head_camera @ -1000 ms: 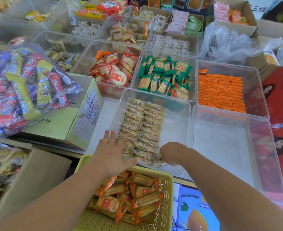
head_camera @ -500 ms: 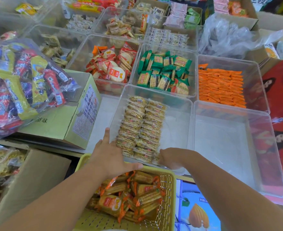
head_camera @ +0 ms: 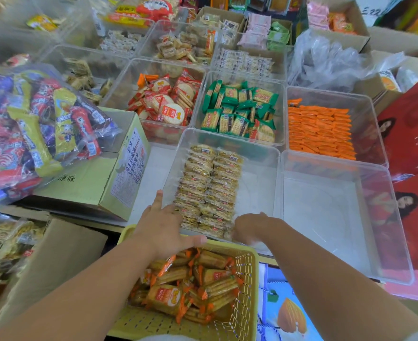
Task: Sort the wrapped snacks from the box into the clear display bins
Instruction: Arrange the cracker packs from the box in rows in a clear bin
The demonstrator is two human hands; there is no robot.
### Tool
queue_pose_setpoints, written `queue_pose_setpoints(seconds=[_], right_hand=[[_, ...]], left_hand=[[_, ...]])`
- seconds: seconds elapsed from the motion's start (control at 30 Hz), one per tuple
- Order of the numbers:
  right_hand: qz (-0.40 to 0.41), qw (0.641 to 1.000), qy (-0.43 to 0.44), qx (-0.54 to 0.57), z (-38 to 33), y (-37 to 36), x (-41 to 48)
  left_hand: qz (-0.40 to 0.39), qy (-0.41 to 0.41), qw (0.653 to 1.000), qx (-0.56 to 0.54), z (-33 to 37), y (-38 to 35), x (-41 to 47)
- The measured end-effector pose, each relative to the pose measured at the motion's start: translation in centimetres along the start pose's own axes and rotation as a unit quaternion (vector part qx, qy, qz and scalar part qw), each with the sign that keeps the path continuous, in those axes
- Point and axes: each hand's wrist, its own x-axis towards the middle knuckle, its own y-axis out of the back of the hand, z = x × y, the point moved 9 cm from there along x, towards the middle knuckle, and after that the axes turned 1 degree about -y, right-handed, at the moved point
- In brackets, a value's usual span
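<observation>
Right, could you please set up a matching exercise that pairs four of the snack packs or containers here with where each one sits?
Things:
1. yellow basket
2. green packs
3. orange packs
4. golden packs

Places:
A. in the near bin, just beyond the basket
B. in the right bin
C. closest to the person
D. in the middle bin, straight behind the near bin

Pairs: 1-C, 2-D, 3-B, 4-A

Pale yellow basket, slotted grid — wrapped snacks inside orange-tan; packets green; crackers red-white.
</observation>
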Motion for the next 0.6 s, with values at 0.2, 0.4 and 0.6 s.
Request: queue_pose_setpoints(seconds=[0.2, 0.4, 0.6], right_hand=[[0.151, 0.985, 0.013, 0.08, -2.5, 4.7, -5.4], [0.287, 0.924, 0.189, 0.168, -16.8, 7.6, -10.8], [0.295, 0.871, 0.36, 0.159, -34.8, 5.3, -13.8]], left_hand=[[0.219, -0.027, 0.969, -0.11, -3.3, 3.4, -7.1], [0.388, 0.062, 0.899, -0.195, -13.0, 2.7, -20.1], [0.355, 0.222, 0.887, -0.196, -25.3, -3.3, -29.4]])
